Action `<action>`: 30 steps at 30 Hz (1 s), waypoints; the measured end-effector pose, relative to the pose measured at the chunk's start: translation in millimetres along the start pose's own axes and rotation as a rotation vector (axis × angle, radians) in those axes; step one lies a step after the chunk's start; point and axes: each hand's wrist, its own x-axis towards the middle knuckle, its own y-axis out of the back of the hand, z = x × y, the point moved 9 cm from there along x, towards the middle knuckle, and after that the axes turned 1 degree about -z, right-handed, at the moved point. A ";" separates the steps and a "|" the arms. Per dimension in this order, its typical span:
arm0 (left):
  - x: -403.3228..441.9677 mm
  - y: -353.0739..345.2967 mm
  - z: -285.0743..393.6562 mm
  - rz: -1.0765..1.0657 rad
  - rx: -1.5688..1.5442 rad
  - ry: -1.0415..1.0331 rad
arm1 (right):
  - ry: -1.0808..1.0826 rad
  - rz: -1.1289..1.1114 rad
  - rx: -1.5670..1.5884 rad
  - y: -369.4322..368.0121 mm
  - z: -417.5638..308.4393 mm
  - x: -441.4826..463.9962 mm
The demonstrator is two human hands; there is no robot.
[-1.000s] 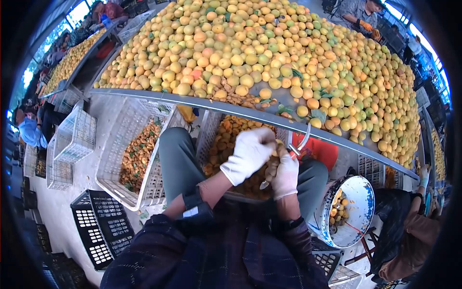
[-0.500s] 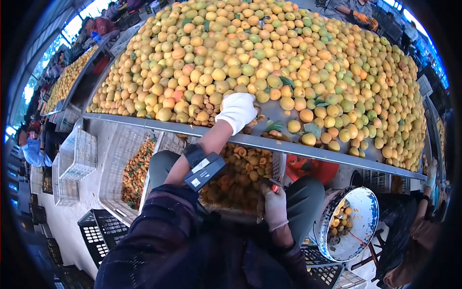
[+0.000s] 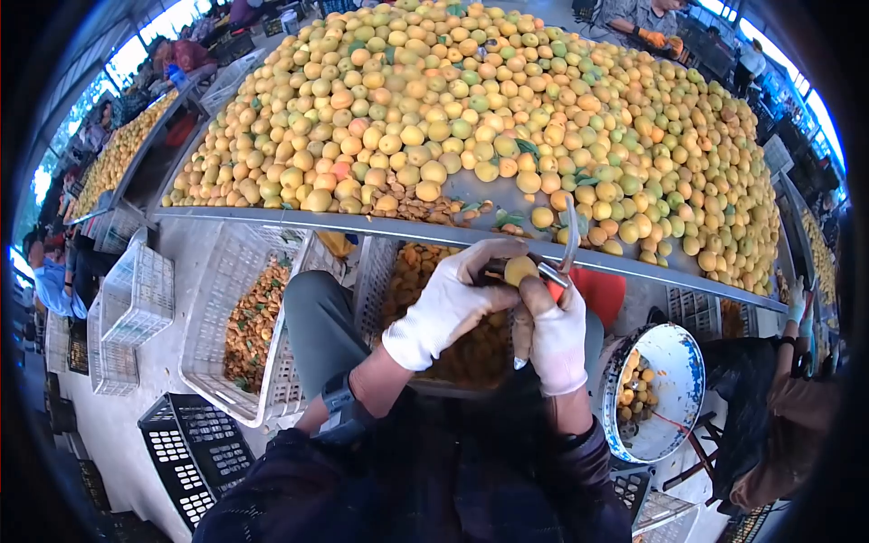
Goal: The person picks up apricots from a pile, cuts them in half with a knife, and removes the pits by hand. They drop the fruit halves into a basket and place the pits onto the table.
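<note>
In the head view, my left hand (image 3: 444, 308), in a stained white glove, pinches a yellow apricot (image 3: 519, 270) over my lap. My right hand (image 3: 554, 335), gloved too, is wrapped round a curved-blade knife (image 3: 572, 237) with a hooked metal blade pointing up and a touch of red by the grip. The two hands meet at the apricot; whether the blade touches the fruit I cannot tell. Just beyond them, a heap of apricots (image 3: 507, 100) covers a metal table (image 3: 335, 224). Between my knees, partly hidden by the hands, is a crate of apricot pieces (image 3: 412, 271).
To the left, a white crate (image 3: 195, 362) holds orange-brown pieces, with a black crate (image 3: 195, 462) nearer me. On the right stands a paint-worn bucket (image 3: 674, 389) with some fruit inside, beside a seated person's leg (image 3: 742, 389). A red basin (image 3: 599, 297) sits under the table edge.
My left hand has drawn back from the heap to my lap and now holds an apricot. My right hand has risen to meet it, bringing the knife blade into view.
</note>
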 end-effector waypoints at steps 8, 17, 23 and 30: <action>-35.4 -31.3 -15.8 -0.118 -0.624 0.104 | 0.076 -0.063 -0.057 -14.5 -9.3 -21.4; -37.3 -21.4 -42.4 0.271 -0.907 0.224 | 0.331 0.025 -0.617 6.1 -19.8 -58.3; -37.6 -34.0 -43.6 0.235 -0.927 0.211 | 0.480 0.013 -0.746 -2.5 -14.3 -64.0; -40.2 -42.8 -57.9 0.188 -1.045 0.263 | 0.436 0.003 -0.797 -0.9 -5.5 -64.4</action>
